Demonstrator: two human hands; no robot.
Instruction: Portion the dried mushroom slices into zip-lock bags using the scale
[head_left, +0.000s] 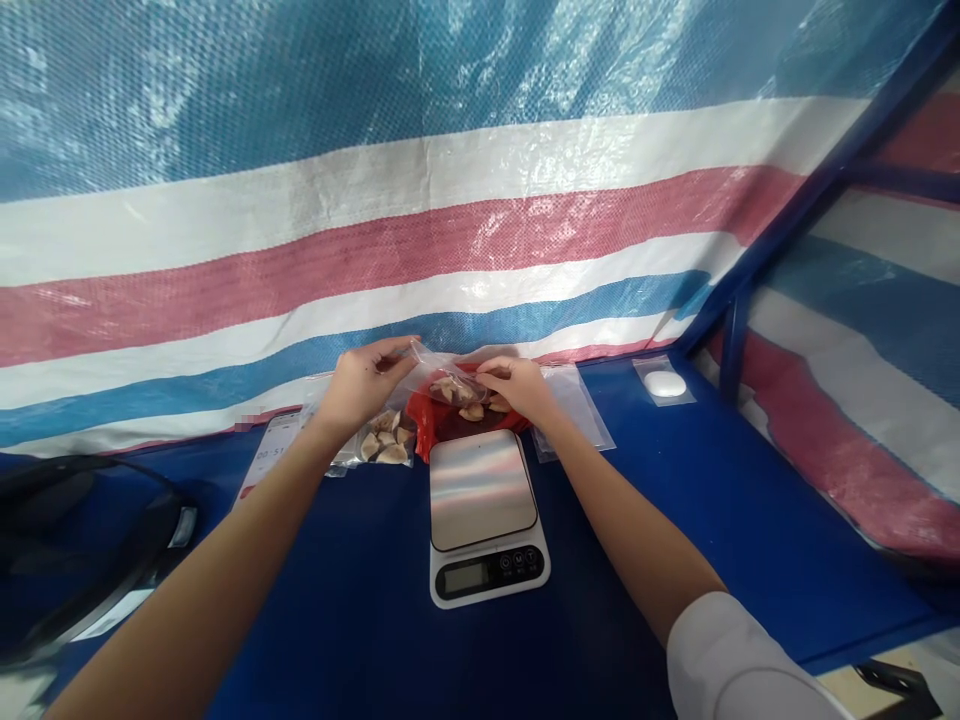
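My left hand [364, 385] pinches the upper left edge of a clear plastic bag [435, 362]. My right hand [519, 385] has its fingertips closed on the right side of the same bag. Tan and brown pieces [471, 411] that look like dried mushrooms show beneath and through it; I cannot tell which lie inside it. Around them spreads a red plastic bag [424, 425]. Left of that lies a filled clear bag [388, 440] of similar pieces. Just in front of the red bag stands a digital kitchen scale [484, 490], nothing on its plate, its display dark.
Flat clear bags [577, 405] lie right of the red bag. Farther right is a white rounded object [665, 384] on clear plastic. A phone [270, 450] rests behind my left forearm, and black straps [150, 550] lie at left. Striped sheeting [420, 220] walls the blue table [637, 500].
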